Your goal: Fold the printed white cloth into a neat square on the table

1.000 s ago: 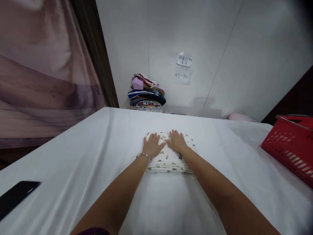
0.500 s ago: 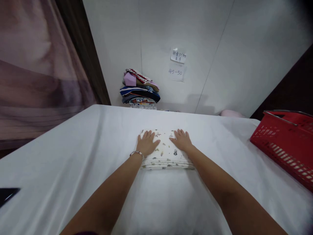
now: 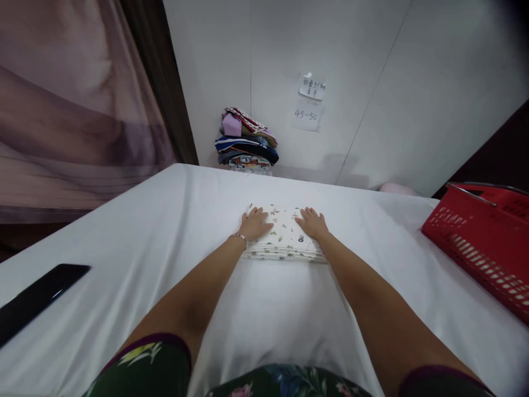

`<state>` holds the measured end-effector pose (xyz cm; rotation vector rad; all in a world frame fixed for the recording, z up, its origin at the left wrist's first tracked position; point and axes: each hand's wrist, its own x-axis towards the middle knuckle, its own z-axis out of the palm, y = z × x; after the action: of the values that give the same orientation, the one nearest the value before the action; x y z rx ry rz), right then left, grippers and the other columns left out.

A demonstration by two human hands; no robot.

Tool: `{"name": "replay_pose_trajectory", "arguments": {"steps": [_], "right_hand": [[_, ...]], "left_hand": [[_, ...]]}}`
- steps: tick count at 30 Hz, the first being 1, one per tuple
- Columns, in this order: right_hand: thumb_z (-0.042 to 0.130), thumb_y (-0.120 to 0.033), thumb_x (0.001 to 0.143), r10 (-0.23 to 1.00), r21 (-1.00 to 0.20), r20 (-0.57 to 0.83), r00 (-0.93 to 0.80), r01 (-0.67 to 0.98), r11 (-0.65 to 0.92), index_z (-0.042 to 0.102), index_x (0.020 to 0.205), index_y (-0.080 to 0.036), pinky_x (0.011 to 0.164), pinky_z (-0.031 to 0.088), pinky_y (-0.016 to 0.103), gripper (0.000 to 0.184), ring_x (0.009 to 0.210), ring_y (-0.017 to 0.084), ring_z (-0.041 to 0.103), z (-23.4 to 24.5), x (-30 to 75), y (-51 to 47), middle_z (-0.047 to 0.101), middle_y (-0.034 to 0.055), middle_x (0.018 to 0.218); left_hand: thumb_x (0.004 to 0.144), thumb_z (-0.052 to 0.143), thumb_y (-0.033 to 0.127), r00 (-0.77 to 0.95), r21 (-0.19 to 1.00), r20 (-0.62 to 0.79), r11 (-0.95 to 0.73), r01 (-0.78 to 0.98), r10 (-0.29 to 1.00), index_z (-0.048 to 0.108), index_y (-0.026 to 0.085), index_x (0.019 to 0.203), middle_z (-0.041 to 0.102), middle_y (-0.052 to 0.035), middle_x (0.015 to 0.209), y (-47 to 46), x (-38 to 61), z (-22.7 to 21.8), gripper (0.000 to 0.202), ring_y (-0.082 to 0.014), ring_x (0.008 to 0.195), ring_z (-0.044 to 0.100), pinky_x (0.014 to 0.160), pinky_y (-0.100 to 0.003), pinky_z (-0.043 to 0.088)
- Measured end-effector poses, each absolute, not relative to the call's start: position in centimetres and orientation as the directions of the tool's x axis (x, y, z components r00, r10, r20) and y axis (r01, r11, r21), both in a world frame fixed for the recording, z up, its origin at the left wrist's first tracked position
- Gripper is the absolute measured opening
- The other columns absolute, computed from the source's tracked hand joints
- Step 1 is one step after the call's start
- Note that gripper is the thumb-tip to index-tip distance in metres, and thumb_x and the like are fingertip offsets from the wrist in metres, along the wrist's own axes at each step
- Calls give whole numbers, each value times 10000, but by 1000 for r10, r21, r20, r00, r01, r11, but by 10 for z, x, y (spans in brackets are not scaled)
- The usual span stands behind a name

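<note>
A white cloth with small printed figures [image 3: 285,234] lies folded into a thick rectangle, its stacked layers showing along the near edge. My left hand [image 3: 254,224] rests on its left side with the fingers spread, a bracelet round the wrist. On the right side of the cloth my right hand [image 3: 313,223] lies with fingers outstretched. Both palms face down, and neither hand grips anything.
White fabric covers the table [image 3: 206,209]. A red plastic basket [image 3: 483,242] stands at the right edge. A black flat object [image 3: 41,295] lies at left. Folded textiles [image 3: 247,140] are piled by the wall, under paper notes [image 3: 308,114].
The view has tipped down and shifted left, bringing more of the black object and my sleeves into sight. Both hands stay spread on the folded cloth.
</note>
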<state>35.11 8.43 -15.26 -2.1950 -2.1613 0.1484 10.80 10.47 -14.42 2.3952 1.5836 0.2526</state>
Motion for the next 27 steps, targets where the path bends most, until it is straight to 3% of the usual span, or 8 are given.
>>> {"name": "replay_pose_trajectory", "arguments": {"steps": [4,8,11,14,16,19,27], "right_hand": [[265,-499,925,1000,-222,6,-6,975,8,334,1386,-206,1084,67,520,551,1388,251,116,-147,351,82,220,89,1507],[383,-457,895,1000,-357,4,-15,934,16,456,1320,-198,1078,93,560,503,1377,296,164,-137,352,77,286,95,1482],[388,-414,895,997,-442,68,-41,894,67,495,1294,-216,1077,212,490,458,1340,277,278,-131,351,55,371,63,1442],[406,-388,889,985,-531,139,-99,833,158,591,1185,-237,964,404,378,381,1163,235,509,-132,347,18,559,49,1281],[467,-358,861,963,-577,217,-158,775,257,668,1041,-243,885,457,357,293,1029,223,587,-135,344,-5,647,51,1122],[563,-315,811,918,-573,317,-237,724,385,709,916,-247,834,474,365,192,936,223,603,-141,342,-27,678,54,975],[550,-277,833,905,-500,341,-253,767,403,691,1002,-266,801,476,373,220,933,226,573,-151,339,-32,657,52,983]], "left_hand": [[847,436,449,370,375,109,-383,844,922,546,253,1205,344,-46,1459,70,85,-147,423,-259,1373,190,1087,-532,135],[881,415,416,304,484,270,-402,777,913,648,279,1032,532,-4,1313,40,68,-160,310,-207,1292,354,1087,-441,209],[891,425,408,292,522,385,-467,714,876,670,294,955,592,12,1235,27,63,-164,278,-194,1236,417,1083,-433,204],[887,462,380,373,454,465,-578,678,803,674,288,911,637,8,1142,20,68,-158,232,-200,1163,468,1073,-458,182],[887,479,360,467,391,487,-662,639,738,670,278,899,661,4,1048,17,75,-154,208,-195,1074,513,1043,-451,220],[879,508,341,564,326,490,-740,589,665,659,263,930,662,-7,968,15,84,-152,178,-193,967,537,974,-426,299],[872,526,315,552,315,447,-701,639,704,646,241,1009,616,-36,956,13,90,-161,197,-203,904,517,830,-379,386]]}}
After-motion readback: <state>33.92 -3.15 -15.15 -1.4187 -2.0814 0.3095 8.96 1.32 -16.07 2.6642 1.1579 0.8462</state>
